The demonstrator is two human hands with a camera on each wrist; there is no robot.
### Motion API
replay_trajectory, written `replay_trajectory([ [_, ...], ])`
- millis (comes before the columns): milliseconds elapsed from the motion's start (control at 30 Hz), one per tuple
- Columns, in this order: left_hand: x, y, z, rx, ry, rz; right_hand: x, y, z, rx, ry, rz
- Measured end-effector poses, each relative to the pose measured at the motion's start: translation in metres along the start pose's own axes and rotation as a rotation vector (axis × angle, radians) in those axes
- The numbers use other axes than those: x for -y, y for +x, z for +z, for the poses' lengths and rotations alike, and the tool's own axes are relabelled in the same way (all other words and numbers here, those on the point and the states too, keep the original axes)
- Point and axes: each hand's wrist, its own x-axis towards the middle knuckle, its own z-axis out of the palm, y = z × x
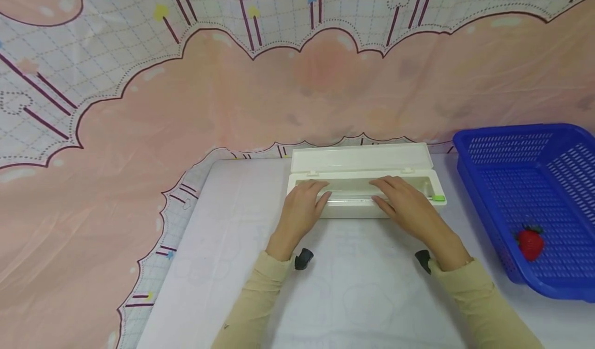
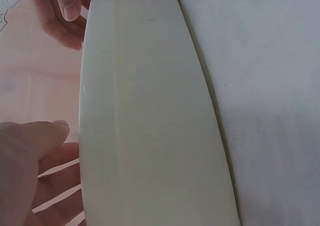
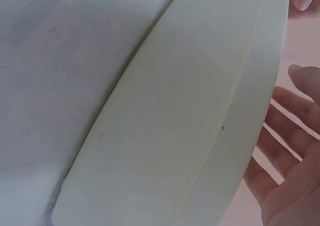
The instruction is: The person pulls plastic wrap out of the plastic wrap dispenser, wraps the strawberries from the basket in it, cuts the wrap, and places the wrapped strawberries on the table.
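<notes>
A long white plastic box (image 1: 353, 212), which looks like a cling film dispenser, stands toward the back of the table with its lid (image 1: 360, 158) tipped back. Along its front edge runs a clear strip (image 1: 348, 201) with a small green slider (image 1: 438, 198) at the right end. My left hand (image 1: 299, 209) reaches over the left part of the box, fingers over the opening. Over the right part is my right hand (image 1: 409, 209), thumb toward the front edge. Both wrist views show the left hand's (image 2: 37, 171) and right hand's (image 3: 295, 151) fingers spread and partly hidden behind the box wall.
A blue plastic basket (image 1: 492, 225) stands on the right with a red strawberry (image 1: 531, 243) in it. White cloth covers the table (image 1: 232, 235). A pink patterned sheet (image 1: 325, 91) hangs behind the table. Dark wrist pieces (image 1: 304, 259) sit beside both sleeves.
</notes>
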Motion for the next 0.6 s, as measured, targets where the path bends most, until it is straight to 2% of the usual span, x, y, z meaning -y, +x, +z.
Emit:
replay_trajectory([
  [233, 0.002, 0.004, 0.003, 0.037, -0.038, -0.047, -0.001, 0.007, 0.001, 0.06, -0.011, 0.029],
  [467, 0.004, 0.009, 0.005, 0.132, -0.096, -0.096, -0.002, 0.013, 0.004, 0.113, -0.039, 0.065],
  [600, 0.005, 0.012, 0.007, 0.16, -0.115, -0.103, -0.002, 0.017, 0.005, 0.142, -0.048, 0.083],
])
